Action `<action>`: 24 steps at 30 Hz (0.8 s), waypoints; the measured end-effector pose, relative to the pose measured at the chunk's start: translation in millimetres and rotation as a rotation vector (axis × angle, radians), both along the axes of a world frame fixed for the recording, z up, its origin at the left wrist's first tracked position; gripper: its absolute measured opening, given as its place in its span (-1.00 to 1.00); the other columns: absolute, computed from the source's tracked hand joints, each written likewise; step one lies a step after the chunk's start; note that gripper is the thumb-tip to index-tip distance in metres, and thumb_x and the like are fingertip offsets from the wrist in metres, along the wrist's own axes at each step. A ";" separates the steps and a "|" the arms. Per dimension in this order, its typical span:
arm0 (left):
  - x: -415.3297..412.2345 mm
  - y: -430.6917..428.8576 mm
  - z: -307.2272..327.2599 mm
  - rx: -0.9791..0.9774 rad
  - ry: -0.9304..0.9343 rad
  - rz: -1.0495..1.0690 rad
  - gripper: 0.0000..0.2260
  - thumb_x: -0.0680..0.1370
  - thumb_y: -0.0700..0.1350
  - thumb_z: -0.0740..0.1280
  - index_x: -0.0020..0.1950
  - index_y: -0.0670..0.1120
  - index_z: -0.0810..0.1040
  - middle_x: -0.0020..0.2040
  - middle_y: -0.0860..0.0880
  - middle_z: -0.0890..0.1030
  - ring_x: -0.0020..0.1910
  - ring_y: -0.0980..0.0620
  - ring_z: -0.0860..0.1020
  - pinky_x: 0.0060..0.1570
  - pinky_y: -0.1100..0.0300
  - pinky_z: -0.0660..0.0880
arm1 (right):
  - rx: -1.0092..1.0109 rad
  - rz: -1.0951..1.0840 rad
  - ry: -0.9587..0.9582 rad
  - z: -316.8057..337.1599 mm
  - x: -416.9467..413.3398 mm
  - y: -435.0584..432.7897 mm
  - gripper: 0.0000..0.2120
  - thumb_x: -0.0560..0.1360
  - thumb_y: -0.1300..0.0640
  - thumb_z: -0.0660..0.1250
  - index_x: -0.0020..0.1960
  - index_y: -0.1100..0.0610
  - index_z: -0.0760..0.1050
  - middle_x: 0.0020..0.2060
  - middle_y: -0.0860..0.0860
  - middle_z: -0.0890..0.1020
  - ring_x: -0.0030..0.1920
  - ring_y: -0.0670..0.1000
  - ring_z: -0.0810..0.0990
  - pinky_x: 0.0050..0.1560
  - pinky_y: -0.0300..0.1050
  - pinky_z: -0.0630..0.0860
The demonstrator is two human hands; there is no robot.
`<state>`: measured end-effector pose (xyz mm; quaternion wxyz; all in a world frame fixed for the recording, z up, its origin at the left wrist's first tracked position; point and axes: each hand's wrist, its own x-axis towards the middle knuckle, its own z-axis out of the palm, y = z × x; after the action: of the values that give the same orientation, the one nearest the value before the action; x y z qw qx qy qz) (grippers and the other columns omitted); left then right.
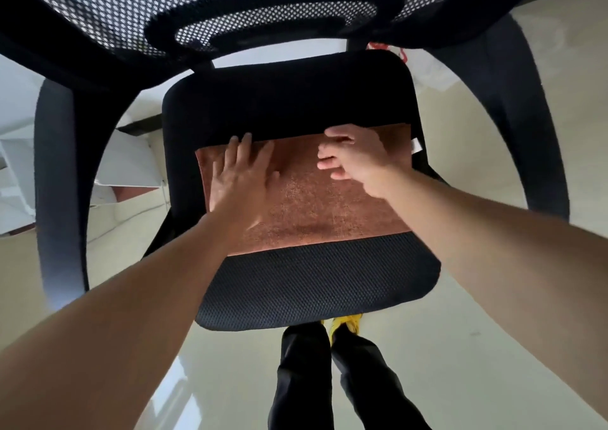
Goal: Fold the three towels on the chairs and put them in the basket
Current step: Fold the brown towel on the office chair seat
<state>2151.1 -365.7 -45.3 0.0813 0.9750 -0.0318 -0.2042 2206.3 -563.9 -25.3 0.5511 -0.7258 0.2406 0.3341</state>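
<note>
On the left half of the brown towel (312, 205), the fingers (245, 146) of the left hand (241, 179) are laid straight and slightly spread, palm down, with the tips at the cloth's far edge. Over the far right part of the towel, the fingers (325, 163) of the right hand (357, 158) are seen loosely bent and spread apart, pointing left; whether they touch the cloth cannot be told. Both bare forearms are stretched in from the near corners. The towel is spread flat as a wide rectangle across the middle of the black seat (312, 284) of an office chair, and a small white tag (416, 144) is seen at its right edge. The seat is flanked by dark armrests (54, 172), with a mesh backrest (131, 8) beyond it. Below the seat's near edge, black trousers (302, 380) and a yellow shoe (345, 322) are seen above a pale glossy floor (477, 331).
</note>
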 end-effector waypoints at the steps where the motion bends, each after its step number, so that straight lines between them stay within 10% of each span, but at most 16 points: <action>1: -1.8 8.2 -6.7 0.021 0.004 -0.014 -0.47 0.62 0.15 0.05 0.56 0.03 0.08 0.58 -0.13 0.05 0.55 -0.16 -0.01 0.47 -0.13 -0.02 | -0.007 -0.033 0.009 -3.2 5.1 -11.7 -0.69 0.52 0.24 0.36 0.25 0.09 0.45 -0.08 0.08 0.68 -0.21 -0.03 0.72 -0.33 -0.22 0.59; 6: -8.3 36.4 -16.9 0.072 0.000 -0.018 -0.37 0.59 0.25 -0.06 0.58 -0.01 -0.05 0.59 -0.12 -0.06 0.56 -0.13 -0.12 0.52 -0.09 -0.11 | -0.229 -0.276 -0.089 -8.9 9.7 -77.7 -0.85 0.52 0.21 0.35 0.08 0.10 0.50 -0.19 0.09 0.68 -0.35 -0.05 0.69 -0.36 -0.21 0.55; 10: -9.6 34.2 -4.9 0.023 -0.062 0.078 -0.43 0.59 0.14 0.13 0.54 -0.09 0.16 0.56 -0.23 0.08 0.54 -0.22 0.01 0.49 -0.14 0.01 | -0.719 -0.141 -0.221 -3.8 -15.9 -100.0 -0.75 0.48 0.02 0.40 0.10 0.10 0.54 -0.05 0.03 0.68 -0.06 0.01 0.64 -0.05 -0.23 0.45; 15: -44.6 33.9 8.8 -0.016 -0.144 0.061 -0.57 0.49 -0.09 0.35 0.33 -0.16 0.44 0.36 -0.32 0.36 0.35 -0.35 0.33 0.25 -0.27 0.36 | -0.680 -0.039 -0.102 -7.1 -61.9 -88.2 -0.49 0.39 -0.16 0.45 0.17 0.16 0.49 0.06 0.07 0.63 0.08 0.10 0.60 0.13 -0.04 0.49; 24: -73.4 30.2 -2.0 -0.038 -0.046 0.143 -0.53 0.45 -0.11 0.37 0.35 -0.15 0.43 0.45 -0.27 0.29 0.42 -0.30 0.27 0.20 -0.23 0.39 | -0.485 -0.075 0.060 -8.8 -44.5 -80.2 -0.49 0.25 -0.13 0.56 0.07 0.11 0.53 -0.07 -0.01 0.62 -0.09 0.07 0.59 -0.05 -0.10 0.51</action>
<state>2077.7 -335.5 -47.4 0.1136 0.9775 0.0324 -0.1748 2161.8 -644.1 -34.2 0.3653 -0.8173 0.3568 0.2670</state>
